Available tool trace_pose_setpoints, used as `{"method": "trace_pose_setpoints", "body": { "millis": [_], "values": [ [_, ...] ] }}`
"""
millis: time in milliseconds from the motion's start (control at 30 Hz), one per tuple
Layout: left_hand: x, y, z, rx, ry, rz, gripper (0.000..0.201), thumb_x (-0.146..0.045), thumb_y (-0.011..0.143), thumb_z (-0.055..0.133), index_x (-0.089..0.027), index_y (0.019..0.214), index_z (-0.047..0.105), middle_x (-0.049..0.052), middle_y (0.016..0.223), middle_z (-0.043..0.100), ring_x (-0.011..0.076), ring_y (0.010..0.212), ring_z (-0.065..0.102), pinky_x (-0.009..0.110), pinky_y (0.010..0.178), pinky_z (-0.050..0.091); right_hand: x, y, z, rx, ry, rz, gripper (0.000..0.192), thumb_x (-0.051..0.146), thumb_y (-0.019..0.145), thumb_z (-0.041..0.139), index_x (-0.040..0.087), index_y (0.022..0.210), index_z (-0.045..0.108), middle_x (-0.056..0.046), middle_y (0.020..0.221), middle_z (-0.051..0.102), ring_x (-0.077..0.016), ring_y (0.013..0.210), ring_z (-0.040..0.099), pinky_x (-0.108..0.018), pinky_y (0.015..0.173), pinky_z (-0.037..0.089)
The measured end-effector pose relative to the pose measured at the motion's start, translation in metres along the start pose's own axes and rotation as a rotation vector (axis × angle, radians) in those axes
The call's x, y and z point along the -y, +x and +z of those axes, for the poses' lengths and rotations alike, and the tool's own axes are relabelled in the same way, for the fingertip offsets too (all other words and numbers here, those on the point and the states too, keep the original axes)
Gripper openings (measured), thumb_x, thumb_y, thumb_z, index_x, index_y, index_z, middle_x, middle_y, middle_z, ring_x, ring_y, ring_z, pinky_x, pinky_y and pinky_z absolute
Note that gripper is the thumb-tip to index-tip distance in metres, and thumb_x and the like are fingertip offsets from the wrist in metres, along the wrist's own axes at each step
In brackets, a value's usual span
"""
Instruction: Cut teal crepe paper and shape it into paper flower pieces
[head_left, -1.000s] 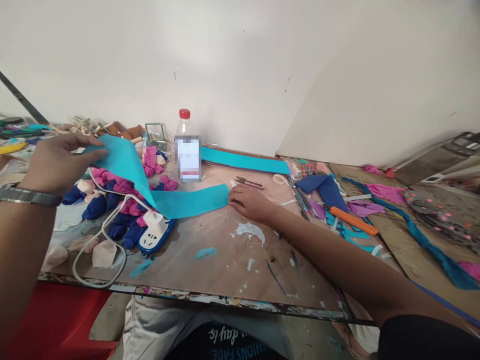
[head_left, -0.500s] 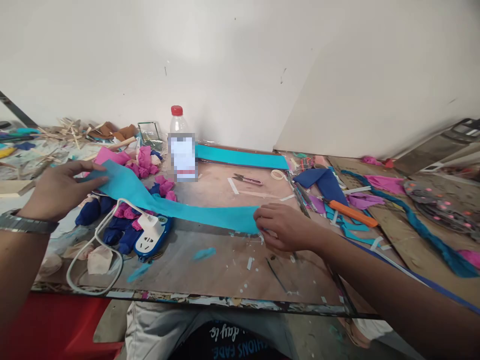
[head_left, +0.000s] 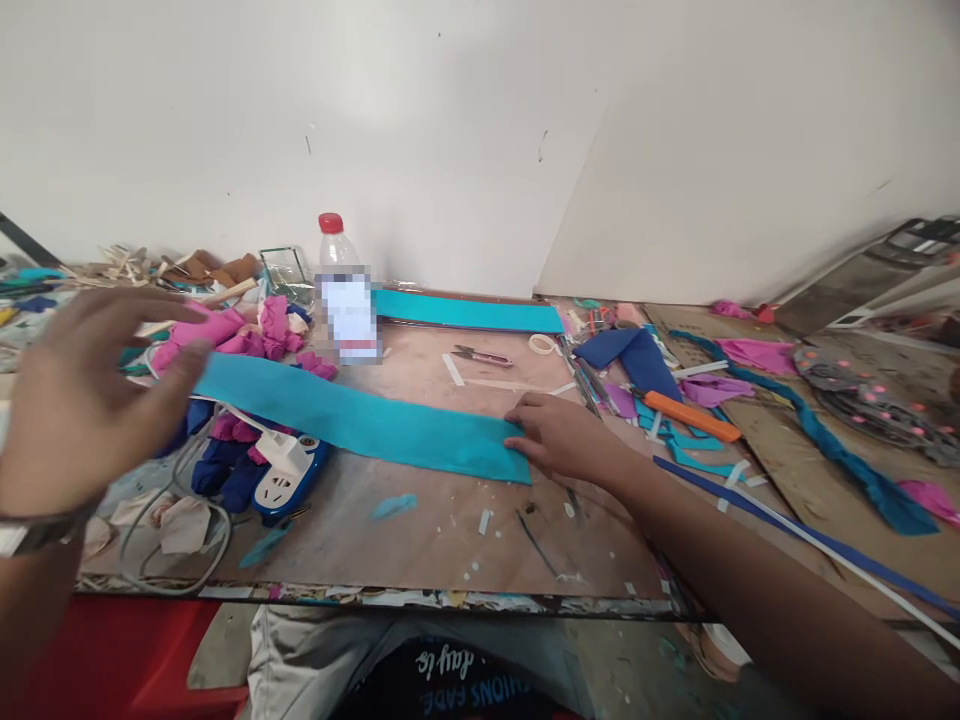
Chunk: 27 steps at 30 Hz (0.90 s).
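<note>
A turquoise strip (head_left: 360, 425), fabric or paper, stretches across the table in front of me. My right hand (head_left: 551, 435) grips its right end with curled fingers, and that end rests on the tabletop. At the other end, my left hand (head_left: 105, 390) is raised and smeared by motion. Its thumb and fingers are spread apart, with the thumb close to the strip's tip. The strip's left part passes over crumpled pink and dark blue pieces and a white cable.
A power strip (head_left: 289, 480) with a plugged-in charger sits left of centre. Behind stand a red-capped bottle (head_left: 335, 245) and a phone (head_left: 351, 315). Thread snips (head_left: 484, 356) lie mid-table, near another turquoise strip (head_left: 469, 312). An orange cutter (head_left: 691, 416) lies among scraps at right.
The strip has flattened out, its twist gone. My left hand has opened at the left end and come nearer the camera. The right hand stays at the right end.
</note>
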<state>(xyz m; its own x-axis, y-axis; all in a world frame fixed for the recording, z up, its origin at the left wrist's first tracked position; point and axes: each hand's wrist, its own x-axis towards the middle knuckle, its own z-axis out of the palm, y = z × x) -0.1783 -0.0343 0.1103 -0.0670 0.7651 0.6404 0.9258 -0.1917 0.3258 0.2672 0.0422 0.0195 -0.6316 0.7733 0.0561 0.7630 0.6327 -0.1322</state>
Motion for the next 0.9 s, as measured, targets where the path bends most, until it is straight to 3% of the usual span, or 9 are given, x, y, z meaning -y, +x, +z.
{"method": "trace_pose_setpoints", "body": {
  "millis": [67, 167, 267, 367, 433, 533, 667, 767, 900],
  "values": [
    [-0.053, -0.009, 0.011, 0.123, -0.095, 0.232, 0.025, -0.038, 0.094, 0.058, -0.03, 0.116, 0.064, 0.002, 0.121, 0.067, 0.0287, 0.118, 0.061, 0.05, 0.11, 0.045, 0.002, -0.001, 0.004, -0.018, 0.049, 0.034, 0.016, 0.034, 0.092, 0.07, 0.022, 0.101, 0.075, -0.007, 0.1, 0.071, -0.0229, 0.087, 0.067, -0.032, 0.073, 0.047],
    [-0.122, -0.036, 0.05, 0.356, -0.157, 0.501, 0.031, -0.036, 0.096, 0.055, -0.027, 0.125, 0.063, 0.006, 0.128, 0.068, 0.028, 0.123, 0.06, 0.046, 0.108, 0.048, 0.005, -0.003, 0.01, -0.074, 0.16, 0.063, 0.006, 0.026, 0.09, 0.07, 0.021, 0.088, 0.073, -0.005, 0.091, 0.071, -0.0198, 0.082, 0.065, -0.03, 0.072, 0.045],
    [-0.158, -0.067, 0.1, 0.594, -0.131, 0.652, 0.046, -0.042, 0.098, 0.052, -0.019, 0.138, 0.058, 0.011, 0.144, 0.061, 0.0315, 0.134, 0.054, 0.048, 0.112, 0.045, 0.007, -0.004, 0.015, -0.123, 0.282, 0.106, 0.004, 0.024, 0.088, 0.069, 0.02, 0.087, 0.07, -0.003, 0.083, 0.069, -0.0165, 0.072, 0.061, -0.028, 0.066, 0.042],
    [-0.168, -0.089, 0.137, 0.695, -0.116, 0.675, 0.07, -0.057, 0.097, 0.051, -0.011, 0.15, 0.048, 0.017, 0.159, 0.046, 0.0372, 0.146, 0.042, 0.052, 0.116, 0.038, 0.008, -0.006, 0.019, -0.148, 0.399, 0.18, 0.011, 0.025, 0.086, 0.07, 0.021, 0.096, 0.069, -0.001, 0.079, 0.069, -0.0152, 0.068, 0.059, -0.026, 0.063, 0.041],
    [-0.167, -0.095, 0.149, 0.735, -0.123, 0.666, 0.076, -0.063, 0.098, 0.043, -0.01, 0.152, 0.045, 0.017, 0.16, 0.043, 0.0385, 0.147, 0.039, 0.054, 0.115, 0.037, 0.008, -0.007, 0.022, -0.173, 0.511, 0.204, 0.025, 0.024, 0.085, 0.07, 0.022, 0.11, 0.066, -0.001, 0.084, 0.069, -0.015, 0.07, 0.061, -0.026, 0.065, 0.044],
    [-0.165, -0.097, 0.152, 0.781, -0.138, 0.655, 0.079, -0.067, 0.099, 0.036, -0.011, 0.154, 0.043, 0.016, 0.161, 0.042, 0.0387, 0.147, 0.038, 0.056, 0.116, 0.034, 0.008, -0.008, 0.024, -0.19, 0.656, 0.23, 0.04, 0.02, 0.081, 0.07, 0.023, 0.12, 0.063, 0.001, 0.085, 0.067, -0.0141, 0.069, 0.06, -0.025, 0.063, 0.045],
    [-0.164, -0.097, 0.149, 0.791, -0.158, 0.63, 0.076, -0.066, 0.1, 0.035, -0.014, 0.155, 0.042, 0.012, 0.162, 0.042, 0.0362, 0.148, 0.038, 0.054, 0.117, 0.033, 0.007, -0.007, 0.028, -0.206, 0.663, 0.257, 0.044, 0.016, 0.078, 0.072, 0.023, 0.121, 0.064, 0.005, 0.073, 0.062, -0.0118, 0.058, 0.054, -0.024, 0.059, 0.042],
    [-0.163, -0.099, 0.149, 0.773, -0.168, 0.625, 0.072, -0.063, 0.1, 0.038, -0.017, 0.155, 0.043, 0.011, 0.162, 0.042, 0.0362, 0.148, 0.038, 0.054, 0.115, 0.033, 0.004, -0.006, 0.03, -0.223, 0.622, 0.271, 0.036, 0.018, 0.08, 0.073, 0.021, 0.116, 0.068, 0.005, 0.069, 0.063, -0.0122, 0.058, 0.054, -0.025, 0.061, 0.042],
    [-0.163, -0.1, 0.15, 0.777, -0.18, 0.615, 0.065, -0.061, 0.099, 0.041, -0.023, 0.152, 0.048, 0.01, 0.161, 0.045, 0.0372, 0.144, 0.042, 0.057, 0.111, 0.034, 0.003, -0.006, 0.03, -0.225, 0.529, 0.265, 0.012, 0.023, 0.082, 0.077, 0.02, 0.093, 0.072, 0.002, 0.07, 0.066, -0.0139, 0.062, 0.058, -0.026, 0.061, 0.043]
  ]
}}
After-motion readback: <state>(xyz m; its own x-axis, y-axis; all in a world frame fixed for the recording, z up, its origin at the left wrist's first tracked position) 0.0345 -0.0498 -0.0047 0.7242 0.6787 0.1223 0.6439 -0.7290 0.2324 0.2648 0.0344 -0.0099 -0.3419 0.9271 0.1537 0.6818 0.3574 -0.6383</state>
